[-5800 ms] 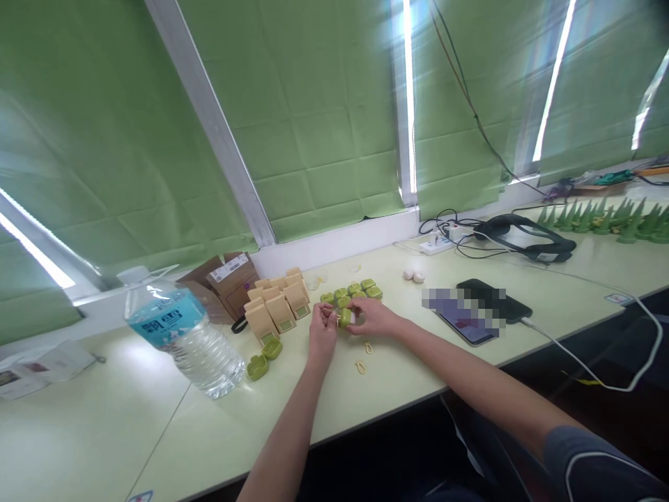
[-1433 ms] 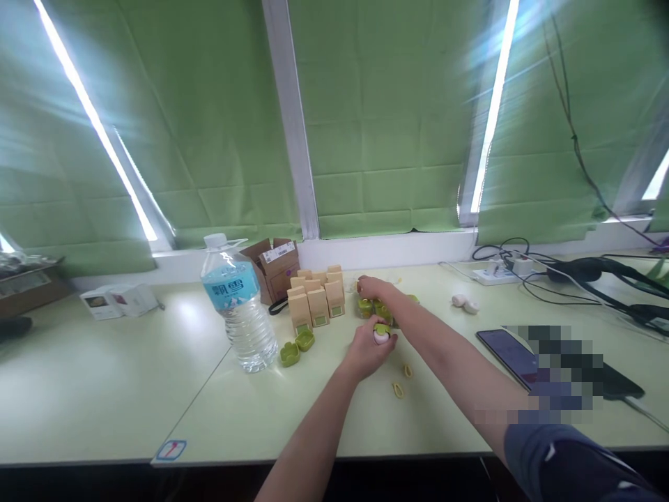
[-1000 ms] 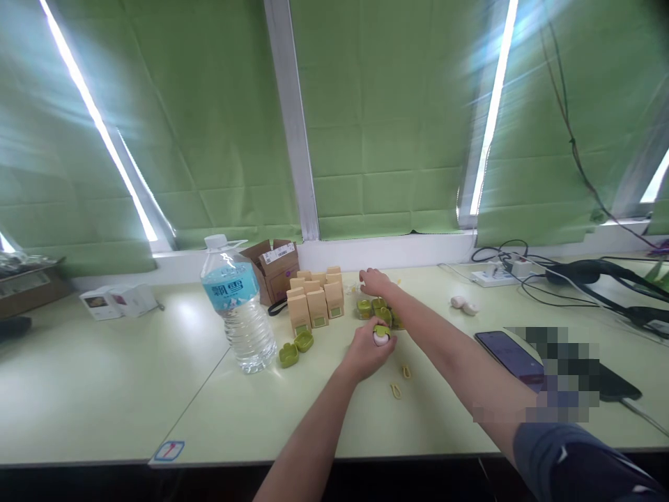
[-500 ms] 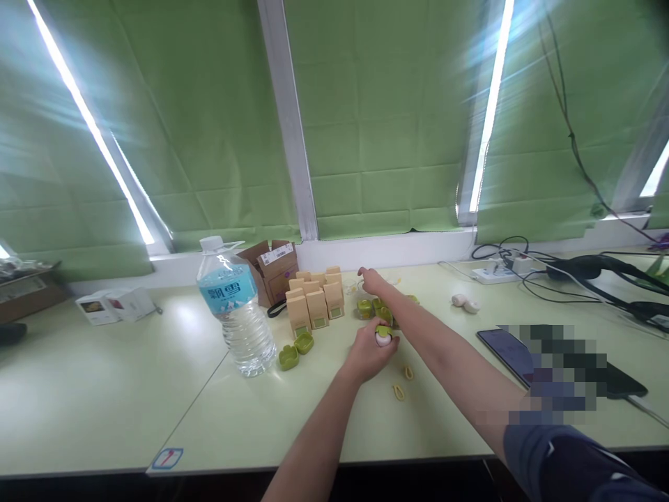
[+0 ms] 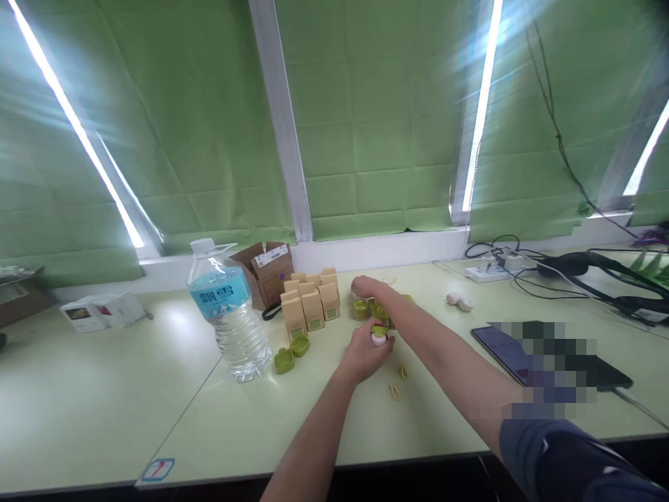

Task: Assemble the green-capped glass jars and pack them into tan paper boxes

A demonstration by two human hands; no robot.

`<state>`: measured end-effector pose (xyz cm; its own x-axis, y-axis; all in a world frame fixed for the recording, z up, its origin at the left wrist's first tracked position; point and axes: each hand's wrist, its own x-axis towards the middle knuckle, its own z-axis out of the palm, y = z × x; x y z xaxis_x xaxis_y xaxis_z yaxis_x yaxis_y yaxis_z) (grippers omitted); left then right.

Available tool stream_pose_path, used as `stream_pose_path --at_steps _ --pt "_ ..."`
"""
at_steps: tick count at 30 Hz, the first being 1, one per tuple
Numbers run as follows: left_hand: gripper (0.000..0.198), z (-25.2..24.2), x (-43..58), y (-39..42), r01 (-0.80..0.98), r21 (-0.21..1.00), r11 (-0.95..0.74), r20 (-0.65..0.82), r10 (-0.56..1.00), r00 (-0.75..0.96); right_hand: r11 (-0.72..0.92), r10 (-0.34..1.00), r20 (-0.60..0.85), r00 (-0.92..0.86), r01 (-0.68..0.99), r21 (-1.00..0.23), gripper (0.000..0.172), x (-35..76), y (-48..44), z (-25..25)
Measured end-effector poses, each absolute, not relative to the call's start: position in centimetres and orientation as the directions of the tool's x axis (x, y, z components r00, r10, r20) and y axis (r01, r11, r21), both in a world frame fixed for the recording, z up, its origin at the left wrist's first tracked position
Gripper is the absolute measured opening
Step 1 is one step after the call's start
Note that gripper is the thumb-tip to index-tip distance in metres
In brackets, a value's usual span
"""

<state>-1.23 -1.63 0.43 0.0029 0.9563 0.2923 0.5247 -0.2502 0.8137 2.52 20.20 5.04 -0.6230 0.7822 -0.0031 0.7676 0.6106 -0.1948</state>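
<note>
My left hand (image 5: 366, 350) is closed round a small green case with a white piece (image 5: 379, 336) on the pale table (image 5: 104, 390). My right hand (image 5: 364, 287) reaches past it to the far side of a cluster of green cases (image 5: 366, 308), its fingers curled over something small that I cannot make out. Several tan cardboard boxes (image 5: 309, 301) stand just left of that cluster. Two small yellow loops (image 5: 397, 383) lie near my left wrist.
A large water bottle (image 5: 226, 310) stands at the left, with two open green cases (image 5: 290, 353) beside it. A brown carton (image 5: 264, 268) sits behind the boxes. A phone (image 5: 504, 341), a power strip (image 5: 486, 270), cables and two white pieces (image 5: 458, 300) lie to the right. White boxes (image 5: 97, 312) sit far left.
The view has swung left since the oldest frame. My right hand has left the case and reached to the far side of the green cluster. My left hand keeps the case.
</note>
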Motion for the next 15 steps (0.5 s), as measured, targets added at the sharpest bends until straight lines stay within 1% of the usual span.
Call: stream_pose_path --at_steps 8,12,15 --pt "0.029 0.6 -1.0 -1.5 0.551 0.810 -0.201 0.255 0.967 -0.022 0.429 0.901 0.113 -0.418 0.897 -0.102 0.037 8.5 22.7 6.5" --pt "0.031 0.8 -1.0 -1.5 0.572 0.798 -0.190 0.261 0.964 -0.043 0.338 0.939 0.098 -0.330 0.938 -0.080 0.040 11.4 23.6 5.8" --pt "0.032 0.8 -1.0 -1.5 0.559 0.808 -0.186 0.254 0.966 -0.046 0.313 0.949 0.058 -0.310 0.947 -0.069 0.040 12.8 24.0 5.0"
